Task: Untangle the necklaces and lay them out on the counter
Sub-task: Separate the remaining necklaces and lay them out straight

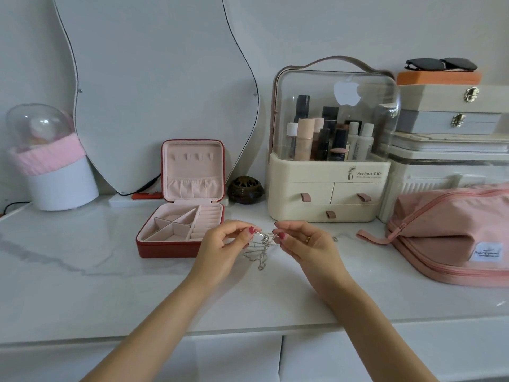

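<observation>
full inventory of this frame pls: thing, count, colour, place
necklaces: tangled bunch, silver, held above counter centre
counter: 1, white marble
jewellery box: 1, red, pink lining, open, left of hands
mirror: 1, wavy, against wall
cosmetics organiser: 1, cream, clear lid, back right
pouch: 1, pink, right
stacked boxes: several, white and grey, far right
sunglasses: 1, black, atop stack
domed container: 1, white and pink, far left
small pot: 1, dark brown, beside organiser
left hand: fingers pinch chain
right hand: fingers pinch chain

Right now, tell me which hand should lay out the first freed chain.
Probably right: both the right hand and left hand pinch the tangled silver necklaces, but the white marble counter is bare beside the right.
</observation>
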